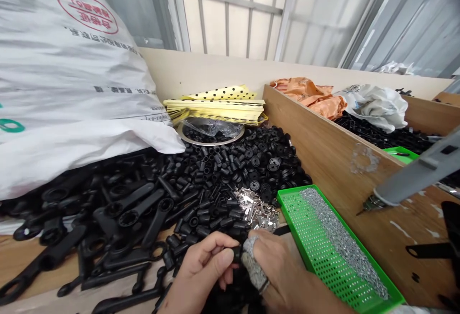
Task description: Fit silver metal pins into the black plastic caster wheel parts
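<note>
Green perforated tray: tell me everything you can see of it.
The shallow green plastic tray is a long rectangle with a raised rim and a floor of small round holes. A dense band of small silver screws lies along its side nearest the wooden board, leaving the other side's holes bare. Silver clips and black parts lie just beyond its corner. The person's right forearm hides part of its near edge.

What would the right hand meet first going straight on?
Probably the small black plastic part held by the left hand, just ahead of the right hand; depth is hard to judge from this view.
</note>
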A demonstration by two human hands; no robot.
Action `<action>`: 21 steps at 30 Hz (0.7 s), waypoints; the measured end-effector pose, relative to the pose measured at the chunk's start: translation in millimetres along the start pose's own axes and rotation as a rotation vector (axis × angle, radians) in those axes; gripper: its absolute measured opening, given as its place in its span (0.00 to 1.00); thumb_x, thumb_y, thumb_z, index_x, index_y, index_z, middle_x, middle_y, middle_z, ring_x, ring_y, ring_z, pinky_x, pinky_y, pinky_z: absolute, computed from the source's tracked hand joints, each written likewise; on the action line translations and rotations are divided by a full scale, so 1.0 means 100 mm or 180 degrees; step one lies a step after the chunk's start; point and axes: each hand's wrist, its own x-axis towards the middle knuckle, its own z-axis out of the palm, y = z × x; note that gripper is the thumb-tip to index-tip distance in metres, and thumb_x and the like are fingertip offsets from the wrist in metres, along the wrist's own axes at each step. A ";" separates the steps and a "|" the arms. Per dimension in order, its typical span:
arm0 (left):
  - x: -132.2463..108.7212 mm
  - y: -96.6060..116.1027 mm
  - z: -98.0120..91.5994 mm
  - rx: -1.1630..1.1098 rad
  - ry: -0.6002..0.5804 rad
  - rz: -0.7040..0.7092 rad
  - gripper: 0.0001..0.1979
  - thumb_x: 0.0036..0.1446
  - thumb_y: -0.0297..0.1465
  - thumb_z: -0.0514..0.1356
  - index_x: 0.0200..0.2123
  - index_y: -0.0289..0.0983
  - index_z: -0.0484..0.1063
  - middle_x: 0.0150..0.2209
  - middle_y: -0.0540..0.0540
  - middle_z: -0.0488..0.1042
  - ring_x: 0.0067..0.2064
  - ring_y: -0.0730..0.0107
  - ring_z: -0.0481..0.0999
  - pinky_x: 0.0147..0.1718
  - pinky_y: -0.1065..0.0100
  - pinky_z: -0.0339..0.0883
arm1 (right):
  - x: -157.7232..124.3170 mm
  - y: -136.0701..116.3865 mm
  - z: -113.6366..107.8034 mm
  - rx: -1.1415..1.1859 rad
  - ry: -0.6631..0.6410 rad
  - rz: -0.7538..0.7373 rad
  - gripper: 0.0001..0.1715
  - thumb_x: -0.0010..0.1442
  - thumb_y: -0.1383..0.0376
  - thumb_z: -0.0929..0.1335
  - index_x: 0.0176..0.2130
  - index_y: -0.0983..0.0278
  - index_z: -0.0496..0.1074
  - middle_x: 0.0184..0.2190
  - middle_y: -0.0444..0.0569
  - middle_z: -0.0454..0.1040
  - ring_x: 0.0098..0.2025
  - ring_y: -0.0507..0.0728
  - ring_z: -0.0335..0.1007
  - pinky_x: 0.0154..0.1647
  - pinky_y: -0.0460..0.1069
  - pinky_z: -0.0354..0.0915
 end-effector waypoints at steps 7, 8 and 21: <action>-0.04 0.07 -0.07 0.1252 -0.0064 0.1641 0.09 0.57 0.26 0.57 0.37 0.43 0.74 0.33 0.50 0.76 0.34 0.69 0.75 0.34 0.74 0.68 | -0.12 0.04 0.14 0.0989 0.0079 0.1039 0.07 0.64 0.66 0.58 0.36 0.61 0.63 0.34 0.46 0.68 0.38 0.56 0.65 0.37 0.47 0.62; -0.05 0.06 -0.07 0.1281 -0.0067 0.1698 0.09 0.57 0.25 0.57 0.38 0.44 0.74 0.33 0.50 0.76 0.35 0.68 0.76 0.35 0.74 0.68 | -0.14 0.06 0.19 0.0767 0.0203 0.0920 0.06 0.63 0.64 0.59 0.39 0.61 0.63 0.36 0.47 0.68 0.39 0.57 0.65 0.38 0.48 0.62; -0.09 0.03 -0.09 0.1452 -0.0009 0.1599 0.07 0.59 0.28 0.56 0.37 0.42 0.73 0.29 0.50 0.75 0.30 0.69 0.75 0.31 0.74 0.70 | -0.02 0.00 0.16 -0.0003 0.0076 0.0259 0.06 0.55 0.72 0.57 0.31 0.62 0.58 0.29 0.47 0.66 0.30 0.55 0.63 0.30 0.49 0.60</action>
